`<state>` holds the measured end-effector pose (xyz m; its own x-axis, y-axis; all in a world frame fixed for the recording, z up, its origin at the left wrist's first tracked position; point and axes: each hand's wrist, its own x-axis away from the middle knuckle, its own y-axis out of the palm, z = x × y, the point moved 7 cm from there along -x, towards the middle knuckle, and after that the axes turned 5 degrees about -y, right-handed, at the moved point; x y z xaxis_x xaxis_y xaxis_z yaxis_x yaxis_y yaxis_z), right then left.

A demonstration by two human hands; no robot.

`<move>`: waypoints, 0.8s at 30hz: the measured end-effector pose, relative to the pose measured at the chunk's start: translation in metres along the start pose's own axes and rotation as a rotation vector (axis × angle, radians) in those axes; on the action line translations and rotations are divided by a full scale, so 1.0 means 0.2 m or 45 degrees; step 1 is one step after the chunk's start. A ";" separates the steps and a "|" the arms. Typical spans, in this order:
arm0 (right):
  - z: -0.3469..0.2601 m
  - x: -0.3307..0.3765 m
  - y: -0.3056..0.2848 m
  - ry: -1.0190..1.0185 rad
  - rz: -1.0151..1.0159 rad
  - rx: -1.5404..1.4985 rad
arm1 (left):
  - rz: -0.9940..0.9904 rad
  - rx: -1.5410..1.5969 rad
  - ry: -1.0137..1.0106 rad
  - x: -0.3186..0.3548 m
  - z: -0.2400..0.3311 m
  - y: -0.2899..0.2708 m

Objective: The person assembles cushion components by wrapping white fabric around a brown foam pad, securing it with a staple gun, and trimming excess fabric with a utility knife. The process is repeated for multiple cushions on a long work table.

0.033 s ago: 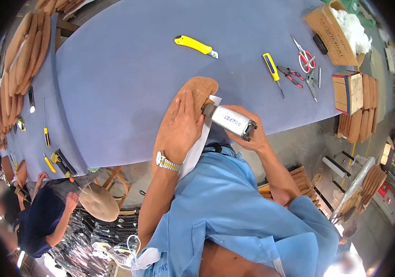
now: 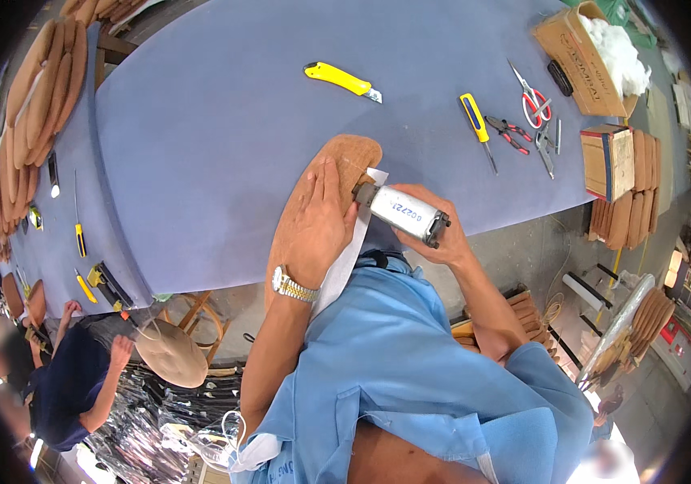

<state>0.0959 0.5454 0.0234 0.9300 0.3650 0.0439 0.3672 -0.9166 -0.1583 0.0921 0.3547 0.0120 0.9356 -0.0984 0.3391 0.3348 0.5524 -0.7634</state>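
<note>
My left hand (image 2: 321,227) lies flat on a long brown padded panel (image 2: 348,151), fingers stretched out and pressing on its upper face. A white sheet or lining (image 2: 344,266) shows along the panel's right edge. In my right hand (image 2: 441,234) is a silver staple gun (image 2: 404,213), its handle hidden by my fingers. The gun's dark nose touches or nearly touches the panel's right edge, close to my left fingers. Whether it presses on the panel I cannot tell.
On the blue table (image 2: 224,145) lie a yellow utility knife (image 2: 337,77), a screwdriver (image 2: 475,121), pliers (image 2: 508,133) and scissors (image 2: 533,101). A carton (image 2: 588,68) with white stuffing stands far right. Brown padded pieces (image 2: 47,89) are stacked left, where a co-worker (image 2: 75,387) handles a round cushion (image 2: 169,355).
</note>
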 end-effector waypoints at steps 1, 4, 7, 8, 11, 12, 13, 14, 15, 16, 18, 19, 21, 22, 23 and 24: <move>-0.01 -0.01 0.00 0.009 -0.021 0.021 | 0.024 -0.015 0.012 0.00 0.01 -0.01; -0.03 -0.04 0.00 0.105 -0.097 -0.040 | 0.058 -0.062 0.021 0.02 0.06 -0.03; -0.01 -0.08 -0.01 0.097 -0.084 0.025 | 0.050 -0.085 -0.020 -0.02 0.07 -0.02; 0.00 -0.07 0.00 0.095 -0.073 0.054 | 0.024 -0.072 -0.041 -0.03 0.04 -0.01; 0.01 -0.06 0.01 0.060 -0.024 0.070 | 0.063 -0.060 -0.024 -0.04 0.05 -0.03; 0.01 -0.05 0.02 0.028 0.001 0.033 | 0.096 -0.067 0.000 -0.04 0.06 -0.05; 0.01 -0.05 0.02 -0.003 0.027 -0.004 | 0.064 -0.039 -0.024 -0.03 0.05 -0.04; 0.02 -0.04 0.03 -0.015 0.048 0.017 | 0.032 -0.009 -0.045 -0.04 0.02 -0.02; 0.03 -0.02 0.03 -0.027 0.069 0.038 | 0.001 0.021 -0.067 -0.04 0.01 -0.02; 0.03 -0.01 0.03 -0.039 0.089 0.059 | -0.004 -0.003 -0.070 -0.05 0.01 -0.02; 0.02 -0.01 0.03 -0.031 0.070 -0.007 | -0.023 -0.030 -0.090 -0.05 0.01 0.00; 0.02 -0.01 0.03 -0.028 0.059 -0.039 | -0.020 -0.026 -0.084 -0.05 0.01 -0.01; 0.01 -0.01 0.03 -0.023 0.041 -0.030 | -0.019 0.001 -0.082 -0.04 0.01 -0.02; 0.01 -0.01 0.02 -0.021 0.030 -0.025 | -0.019 -0.006 -0.073 -0.04 0.02 -0.02; 0.01 -0.01 0.02 -0.004 0.010 -0.027 | -0.026 -0.011 -0.069 -0.03 0.02 -0.01; 0.00 -0.02 0.02 0.014 -0.011 -0.030 | -0.033 -0.017 -0.066 -0.03 0.02 -0.01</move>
<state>0.0946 0.5404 0.0221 0.9269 0.3711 0.0558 0.3753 -0.9171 -0.1346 0.0847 0.3571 0.0135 0.9195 -0.0697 0.3867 0.3609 0.5394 -0.7608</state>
